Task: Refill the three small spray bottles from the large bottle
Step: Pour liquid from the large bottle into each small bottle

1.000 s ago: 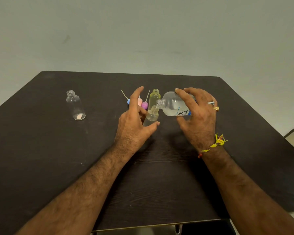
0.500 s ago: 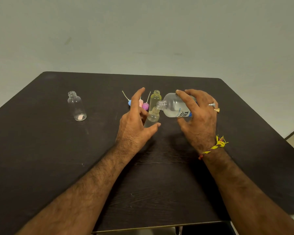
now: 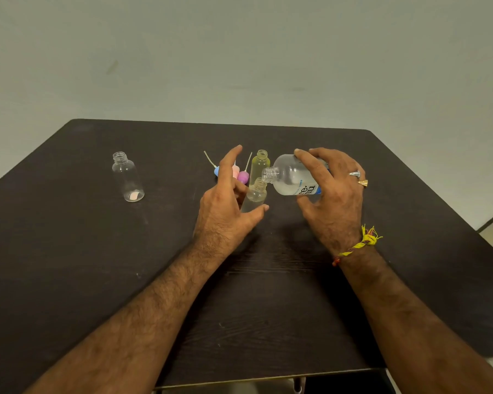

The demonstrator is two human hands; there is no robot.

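My right hand [image 3: 332, 194] grips the large clear bottle [image 3: 292, 176], tipped on its side with its open neck pointing left over a small clear bottle [image 3: 255, 196]. My left hand [image 3: 225, 206] holds that small bottle between thumb and fingers, its lower part hidden by the hand. Just behind it stands a small yellowish bottle [image 3: 260, 164], uncapped. A third small clear bottle [image 3: 127, 177] stands uncapped far to the left, apart from both hands.
Blue, pink and purple spray caps [image 3: 241, 175] with thin dip tubes lie behind my left hand. Everything rests on a dark wooden table [image 3: 69, 265], whose front edge runs near the bottom. A pale wall is behind.
Both hands and the bottles hold nearly the same pose; the view has only shifted slightly.
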